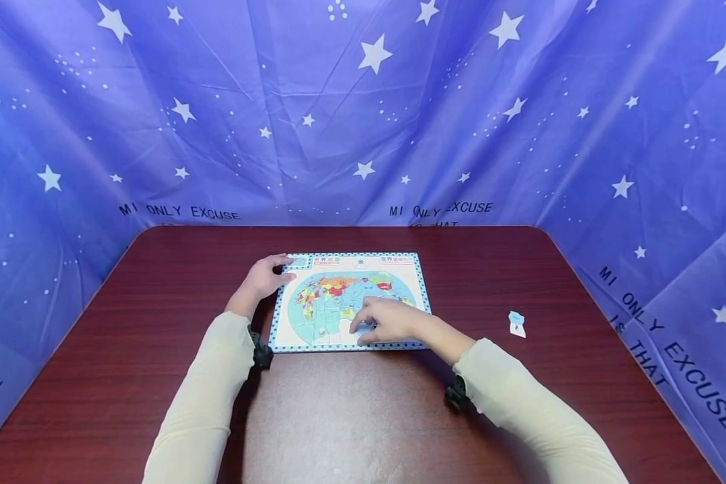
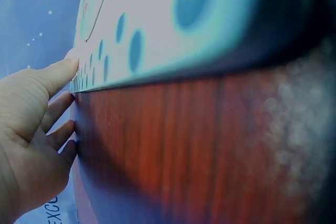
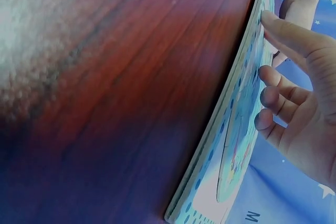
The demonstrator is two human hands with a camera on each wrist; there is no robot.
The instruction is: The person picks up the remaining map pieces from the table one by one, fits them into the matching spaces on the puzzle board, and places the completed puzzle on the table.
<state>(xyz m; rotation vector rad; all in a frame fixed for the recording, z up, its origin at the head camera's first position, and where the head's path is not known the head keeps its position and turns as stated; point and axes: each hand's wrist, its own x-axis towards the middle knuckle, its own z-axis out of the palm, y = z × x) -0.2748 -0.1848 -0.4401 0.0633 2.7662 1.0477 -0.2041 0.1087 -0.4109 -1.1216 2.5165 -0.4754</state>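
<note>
A world map jigsaw puzzle with a blue dotted border lies flat on the table. My left hand rests at its upper left corner, thumb on the border. In the left wrist view the thumb touches the board and the other fingers stay loosely extended beside its edge. My right hand is over the lower middle of the map, fingers bent downward. In the right wrist view its thumb and index fingertip are close together at the board's surface. I cannot tell whether a piece is between them. A white gap shows beside these fingertips.
A small loose puzzle piece, white and light blue, lies on the dark red wooden table right of the board. Behind the table hangs a blue curtain with white stars.
</note>
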